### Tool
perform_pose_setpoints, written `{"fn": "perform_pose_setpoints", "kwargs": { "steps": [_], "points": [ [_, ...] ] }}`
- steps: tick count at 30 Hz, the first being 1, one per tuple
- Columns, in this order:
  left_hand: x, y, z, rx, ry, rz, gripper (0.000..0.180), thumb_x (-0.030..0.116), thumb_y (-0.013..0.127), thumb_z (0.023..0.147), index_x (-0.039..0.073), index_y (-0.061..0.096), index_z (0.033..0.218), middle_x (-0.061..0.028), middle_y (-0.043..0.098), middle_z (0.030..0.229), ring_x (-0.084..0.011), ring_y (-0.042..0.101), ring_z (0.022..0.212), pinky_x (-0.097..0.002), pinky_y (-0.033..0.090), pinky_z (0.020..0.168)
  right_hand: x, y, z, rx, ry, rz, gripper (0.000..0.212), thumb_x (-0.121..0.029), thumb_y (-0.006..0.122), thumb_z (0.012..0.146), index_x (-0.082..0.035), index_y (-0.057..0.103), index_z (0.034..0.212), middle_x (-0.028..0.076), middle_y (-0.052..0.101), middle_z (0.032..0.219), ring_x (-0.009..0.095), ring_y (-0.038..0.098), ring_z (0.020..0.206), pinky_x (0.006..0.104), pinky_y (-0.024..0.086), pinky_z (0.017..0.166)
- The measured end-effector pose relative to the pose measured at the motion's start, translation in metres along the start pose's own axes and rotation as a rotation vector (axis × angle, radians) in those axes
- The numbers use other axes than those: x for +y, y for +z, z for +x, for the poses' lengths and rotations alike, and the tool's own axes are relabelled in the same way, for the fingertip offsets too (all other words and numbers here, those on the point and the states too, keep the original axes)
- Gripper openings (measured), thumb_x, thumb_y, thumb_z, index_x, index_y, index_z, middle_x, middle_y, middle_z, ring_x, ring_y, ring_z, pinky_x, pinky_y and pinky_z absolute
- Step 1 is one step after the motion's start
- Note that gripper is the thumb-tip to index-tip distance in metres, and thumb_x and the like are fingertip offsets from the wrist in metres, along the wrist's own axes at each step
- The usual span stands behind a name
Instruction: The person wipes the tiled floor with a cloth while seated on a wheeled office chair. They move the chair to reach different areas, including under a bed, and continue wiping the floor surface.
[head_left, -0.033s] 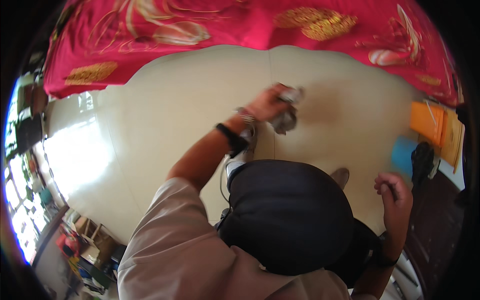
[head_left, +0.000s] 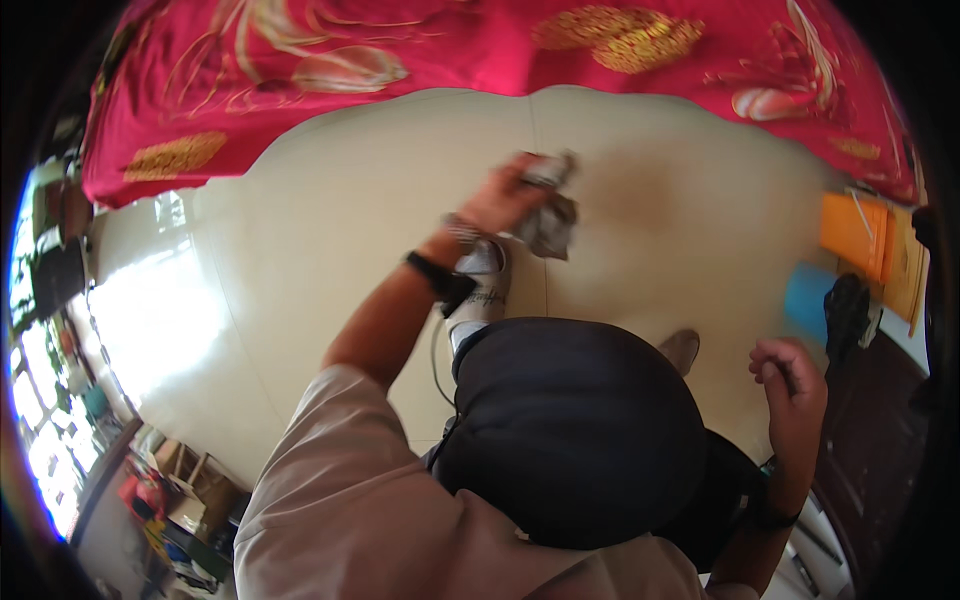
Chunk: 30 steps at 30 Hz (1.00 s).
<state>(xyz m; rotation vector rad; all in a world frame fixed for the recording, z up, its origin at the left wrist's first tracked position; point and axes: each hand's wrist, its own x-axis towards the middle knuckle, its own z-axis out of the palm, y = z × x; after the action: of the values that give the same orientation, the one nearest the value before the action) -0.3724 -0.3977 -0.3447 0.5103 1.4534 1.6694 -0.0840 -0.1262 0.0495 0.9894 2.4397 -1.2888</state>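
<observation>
My left hand [head_left: 500, 200] reaches out ahead of my knees, its fingers closed on a crumpled greyish-white cloth [head_left: 548, 230]. Part of the cloth sticks out above the fingers and part hangs below them, slightly blurred. Beneath them lies the glossy cream floor [head_left: 380, 190]; whether the cloth touches it, I cannot tell. Close by the left wrist is my light shoe [head_left: 488, 290] with dark lettering. My right hand [head_left: 792, 390] is off to the right, beside my knee, with half-bent fingers, a gap to the thumb and nothing visible in it.
A pink-red flowered bedspread [head_left: 450, 60] hangs along the far side. At right are an orange box [head_left: 855, 238], a blue bin [head_left: 805, 300], a black bag [head_left: 845, 318] and a dark door [head_left: 870, 440]. Boxes and clutter [head_left: 190, 490] fill the lower left.
My left hand has moved left and slightly farther away with the cloth, uncovering more of the light shoe. My right hand stays where it was. The whole view has shifted a little.
</observation>
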Motion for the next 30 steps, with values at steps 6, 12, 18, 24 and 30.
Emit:
{"fn": "perform_pose_setpoints", "kwargs": {
  "steps": [6,12,18,24,30],
  "points": [
    [-0.008,-0.233,-0.063,0.932,0.013,0.238,0.018,0.021,0.078,0.110,0.006,0.075,0.120,-0.0076,0.079,0.102,-0.0207,0.071,0.089,-0.0387,0.060,0.079,0.014,-0.006,0.006,0.001,-0.003,-0.034,0.024,0.009,0.061,0.104,0.003,0.073,0.125,0.011,0.073,0.113,0.019,0.071,0.103,0.0322,0.057,0.095],
    [-0.046,-0.311,0.006,1.281,-0.268,1.283,0.072,0.057,0.071,0.103,0.007,0.067,0.156,-0.0308,0.068,0.151,-0.0507,0.054,0.149,-0.0640,0.039,0.128,0.009,-0.005,0.013,0.011,-0.008,-0.104,0.026,0.012,0.061,0.103,0.003,0.074,0.123,0.013,0.074,0.114,0.021,0.073,0.103,0.0327,0.057,0.093],
    [-0.043,-0.243,0.139,0.550,-0.108,1.423,0.056,0.048,0.065,0.107,0.017,0.069,0.154,-0.0270,0.074,0.146,-0.0527,0.067,0.138,-0.0637,0.056,0.112,0.005,-0.006,0.017,0.014,-0.062,-0.205,0.027,0.014,0.064,0.102,0.002,0.076,0.124,0.015,0.076,0.113,0.024,0.074,0.101,0.0343,0.058,0.090],
    [-0.014,-0.136,0.208,0.344,-0.010,1.340,0.054,0.044,0.065,0.106,0.019,0.069,0.154,-0.0265,0.074,0.145,-0.0524,0.068,0.137,-0.0639,0.057,0.111,0.003,-0.007,0.015,0.028,-0.083,-0.266,0.026,0.015,0.066,0.102,0.001,0.076,0.122,0.016,0.076,0.112,0.026,0.075,0.098,0.0346,0.058,0.086],
    [-0.005,-0.047,0.187,0.229,0.033,1.307,0.053,0.040,0.065,0.105,0.022,0.069,0.155,-0.0260,0.074,0.145,-0.0520,0.068,0.136,-0.0640,0.058,0.110,0.001,-0.008,0.005,0.018,-0.077,-0.266,0.029,0.016,0.065,0.101,0.002,0.075,0.123,0.016,0.075,0.114,0.026,0.074,0.100,0.0349,0.058,0.090]
  ]
}}
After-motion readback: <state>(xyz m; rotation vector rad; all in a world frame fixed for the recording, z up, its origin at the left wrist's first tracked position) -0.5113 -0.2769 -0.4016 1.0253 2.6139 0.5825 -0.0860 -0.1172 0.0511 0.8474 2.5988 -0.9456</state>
